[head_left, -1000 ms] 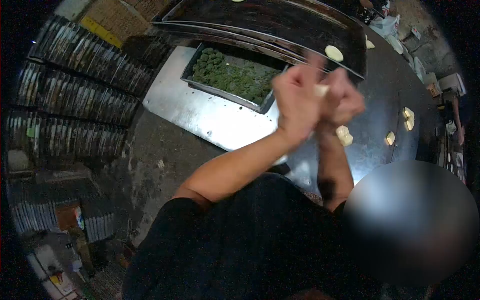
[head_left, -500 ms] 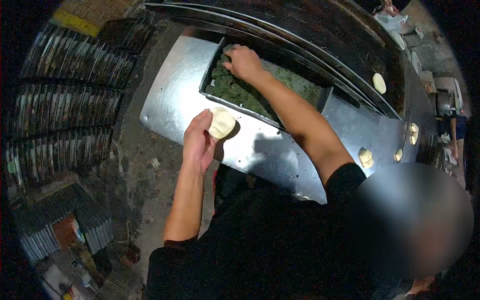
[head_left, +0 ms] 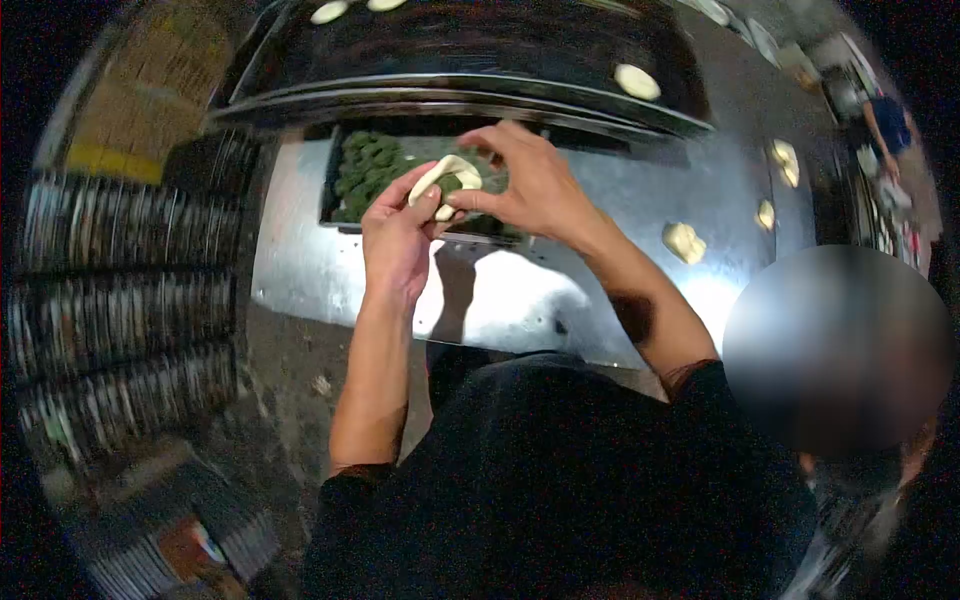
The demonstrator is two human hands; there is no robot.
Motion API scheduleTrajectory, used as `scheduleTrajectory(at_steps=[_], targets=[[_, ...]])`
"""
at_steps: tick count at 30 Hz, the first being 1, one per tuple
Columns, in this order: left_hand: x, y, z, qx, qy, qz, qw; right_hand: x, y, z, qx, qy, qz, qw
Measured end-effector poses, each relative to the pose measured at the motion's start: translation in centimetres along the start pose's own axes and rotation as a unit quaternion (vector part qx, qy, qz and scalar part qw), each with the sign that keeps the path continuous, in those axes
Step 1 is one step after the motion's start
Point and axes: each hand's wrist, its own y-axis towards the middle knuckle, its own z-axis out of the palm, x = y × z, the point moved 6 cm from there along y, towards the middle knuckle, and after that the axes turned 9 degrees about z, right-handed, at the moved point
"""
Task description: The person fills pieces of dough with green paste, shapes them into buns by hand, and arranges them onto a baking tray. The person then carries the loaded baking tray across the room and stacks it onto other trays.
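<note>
In front of the filling tray, my left hand (head_left: 393, 228) is closed around a piece of dough (head_left: 424, 180), pale and cupped upward. A green lump of filling (head_left: 450, 184) sits in the cup. My right hand (head_left: 535, 185) is at the dough's right side, its thumb touching the rim and its other fingers raised and spread apart, slightly blurred. Behind both hands stands the tray (head_left: 327, 185), rectangular and dark-walled. Crumbly green filling (head_left: 368, 168) is heaped at its left end; my hands hide part of the rest.
The tray rests on a shiny metal table (head_left: 290, 265). Dough pieces (head_left: 685, 243) lie to the right. A dark baking tray (head_left: 500, 45) at the back holds pale dough rounds (head_left: 637, 82). Stacked trays (head_left: 130, 220) fill the left. Another person (head_left: 888, 125) is at far right.
My right hand has left the filling heap and come to the dough in my left hand. Green filling now lies in the dough, which has become cupped. The view has turned.
</note>
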Motion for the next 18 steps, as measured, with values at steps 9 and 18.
scheduleTrajectory(at_steps=[9,18], targets=[[-0.4,-3.5,14.7,0.084,-0.072,0.039,0.993,0.7,-9.9,-12.2,-0.270,0.088,-0.098,0.954],[3.9,-5.0,21.2,0.165,-0.009,-0.067,0.984,-1.0,-16.1,-16.0,-0.308,-0.015,-0.135,0.942]])
